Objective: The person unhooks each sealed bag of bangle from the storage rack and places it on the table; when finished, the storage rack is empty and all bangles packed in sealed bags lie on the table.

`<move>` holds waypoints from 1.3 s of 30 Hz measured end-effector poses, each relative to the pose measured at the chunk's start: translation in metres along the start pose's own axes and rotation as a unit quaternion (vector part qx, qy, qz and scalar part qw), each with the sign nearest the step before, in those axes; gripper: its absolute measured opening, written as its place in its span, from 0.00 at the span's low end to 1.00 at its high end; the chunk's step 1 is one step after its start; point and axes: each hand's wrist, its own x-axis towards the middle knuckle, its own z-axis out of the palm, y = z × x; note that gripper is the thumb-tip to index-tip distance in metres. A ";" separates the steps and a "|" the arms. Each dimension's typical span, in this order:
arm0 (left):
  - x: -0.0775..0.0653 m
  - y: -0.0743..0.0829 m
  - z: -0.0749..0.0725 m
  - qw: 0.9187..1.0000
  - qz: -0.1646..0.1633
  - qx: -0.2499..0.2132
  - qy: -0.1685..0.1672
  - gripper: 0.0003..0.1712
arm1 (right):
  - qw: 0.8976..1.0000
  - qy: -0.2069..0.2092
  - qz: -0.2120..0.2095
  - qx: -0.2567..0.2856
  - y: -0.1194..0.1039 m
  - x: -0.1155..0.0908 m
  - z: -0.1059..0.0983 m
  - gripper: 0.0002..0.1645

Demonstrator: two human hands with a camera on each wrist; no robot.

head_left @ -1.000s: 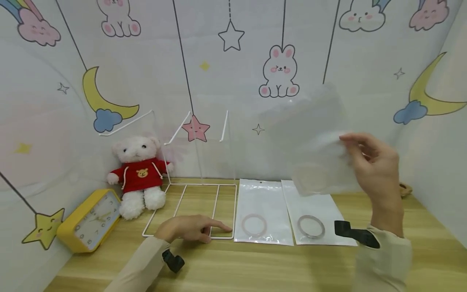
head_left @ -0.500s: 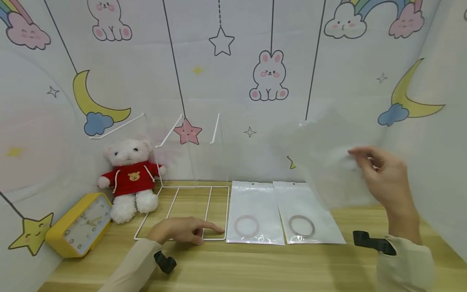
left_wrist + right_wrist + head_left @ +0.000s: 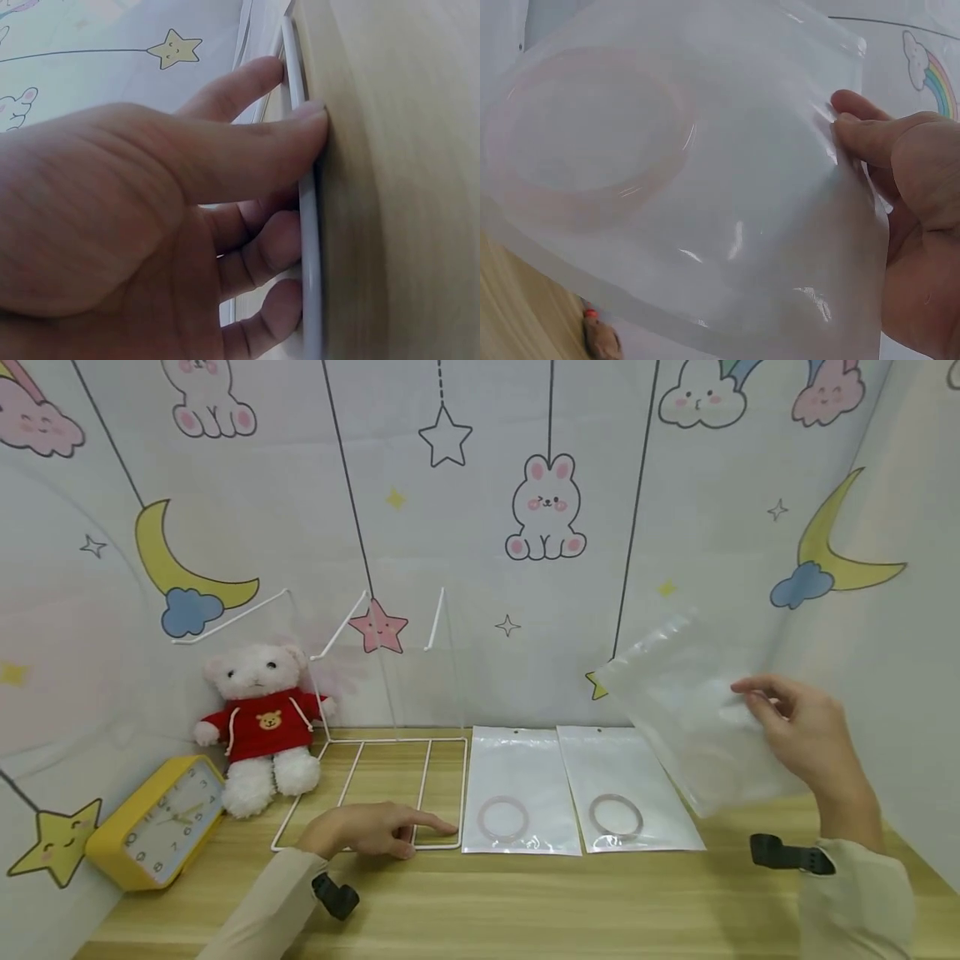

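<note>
My right hand (image 3: pixel 813 735) pinches one edge of a translucent plastic zip bag (image 3: pixel 697 718) between thumb and fingers, holding it tilted above the table. Through the film in the right wrist view shows a pale pink bangle (image 3: pixel 592 191). My left hand (image 3: pixel 371 829) is at the front wire of a white wire rack (image 3: pixel 463 785); in the left wrist view its thumb and curled fingertips touch the wire (image 3: pixel 309 247) from opposite sides. Two flat bags lie right of the rack, one with a pink bangle (image 3: pixel 503 840), the other with a darker pinkish bangle (image 3: pixel 616 836).
A yellow clock (image 3: pixel 161 822) and a white teddy bear (image 3: pixel 262 722) in a red hoodie stand left of the rack. Three rack prongs (image 3: pixel 339 627) jut up before the patterned backdrop (image 3: pixel 480 552). A small brown object (image 3: pixel 600 337) lies on the table at right.
My right hand has lowered the plastic bag and carried it rightward, uncovering more of the right-hand flat bag. The head view has shifted a little; my left hand stays at the rack.
</note>
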 end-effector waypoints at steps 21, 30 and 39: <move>0.000 -0.006 -0.005 1.000 0.017 0.002 -0.002 0.32 | 0.992 -0.098 0.084 0.014 0.067 -0.012 0.008 0.19; 0.001 -0.004 -0.004 1.000 0.011 0.000 -0.006 0.32 | 0.988 -0.113 0.105 -0.008 0.086 -0.014 0.016 0.16; 0.001 -0.005 -0.001 1.000 0.013 -0.004 -0.012 0.32 | 0.988 -0.119 0.083 -0.056 0.110 -0.021 0.022 0.15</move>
